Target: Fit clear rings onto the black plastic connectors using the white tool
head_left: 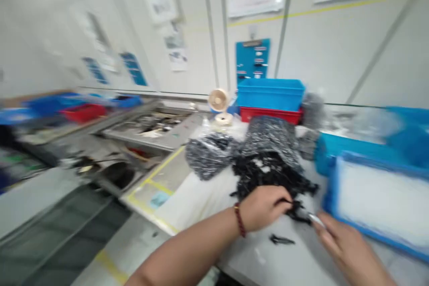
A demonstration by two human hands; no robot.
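Observation:
My left hand (266,208), with a dark red bead bracelet at the wrist, is closed on a small black part (284,201) in front of a heap of black parts (264,172). The heap spills from the mouth of a dark plastic bag (271,136). To the right, my right hand (338,237) grips a slim metal tool (315,220), its tip pointing toward the black pieces beside my left hand. One separate black part (282,240) lies on the table below my hands. Motion blur hides the tool's exact shape.
A second wrapped bag (212,154) sits left of the heap. Behind stand a blue bin (271,94) on a red bin (291,116) and a small fan (218,100). A blue-rimmed tray (330,196) with a white inside is at the right. A metal tray (167,142) lies farther left.

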